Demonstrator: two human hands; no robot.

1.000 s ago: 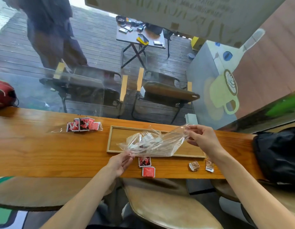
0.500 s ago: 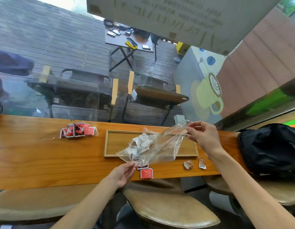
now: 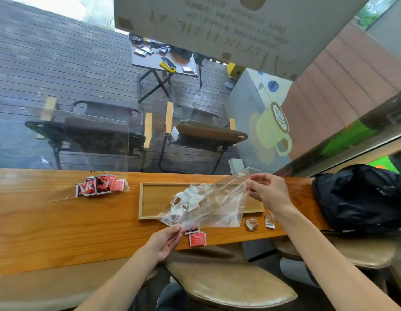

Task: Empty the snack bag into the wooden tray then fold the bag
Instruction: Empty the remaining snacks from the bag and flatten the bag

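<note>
A clear plastic snack bag (image 3: pixel 217 205) is stretched just above the shallow wooden tray (image 3: pixel 150 198) on the counter. My left hand (image 3: pixel 164 240) pinches its lower left corner near the counter's front edge. My right hand (image 3: pixel 268 193) grips the bag's upper right edge and holds it higher. Pale wrapped snacks (image 3: pixel 188 199) sit in the bag's left part. A red packet (image 3: pixel 197 239) and a dark one (image 3: pixel 191 230) lie on the counter under the bag. Two small wrapped sweets (image 3: pixel 252 223) (image 3: pixel 269 219) lie to the right.
A second clear bag with red packets (image 3: pixel 100 185) lies on the counter to the left. A black backpack (image 3: pixel 363 198) sits at the counter's right end. Padded stools (image 3: pixel 231 286) stand below the front edge. A glass pane runs behind the counter.
The view has tilted up and the standing person at left has left the frame. The bag has been lifted and spread slightly; both hands keep their hold.
</note>
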